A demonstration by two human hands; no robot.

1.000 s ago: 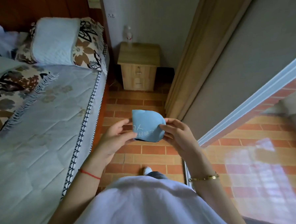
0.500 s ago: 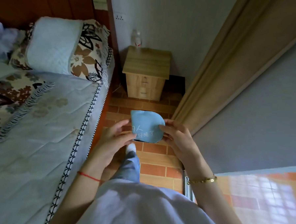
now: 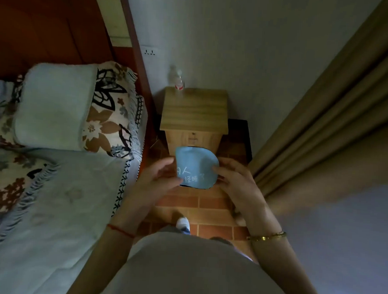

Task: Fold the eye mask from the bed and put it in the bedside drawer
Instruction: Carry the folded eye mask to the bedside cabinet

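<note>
Closer now to the nightstand (image 3: 195, 112) at twelve o'clock, the left hand (image 3: 157, 181) and right hand (image 3: 236, 182) pinch the folded eye mask (image 3: 195, 167) before its shut drawer (image 3: 192, 137), so freeing one hand could let the fold spring open.

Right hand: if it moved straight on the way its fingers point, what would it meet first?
The right hand points leftward; beyond the folded light-blue eye mask it holds, it would probably meet the left hand first.
</note>
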